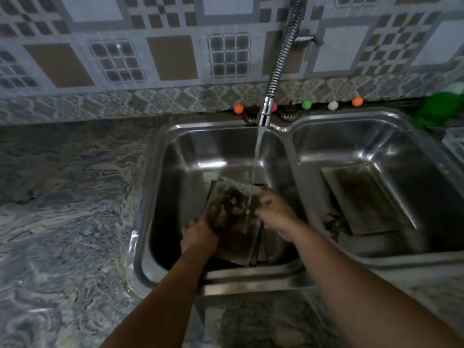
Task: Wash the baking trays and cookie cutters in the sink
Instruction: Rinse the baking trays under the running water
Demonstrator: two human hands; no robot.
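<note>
A soiled baking tray (232, 222) is held tilted in the left basin of a double steel sink (288, 151), directly under the stream falling from the flexible tap (265, 114), apparently so that the water runs down its face and carries the suds and brown residue away. The tray's near left edge is gripped by the left hand (199, 234), its grip curled round the metal to steady it, while the right hand (275, 213) is pressed against the tray's right side near the stream; whether its grip is pinching the edge or rubbing it cannot be told. More trays (261, 247) are stood on edge just behind it. In the right basin a second tray (364, 197) is laid flat, seemingly set apart from the unwashed stack.
</note>
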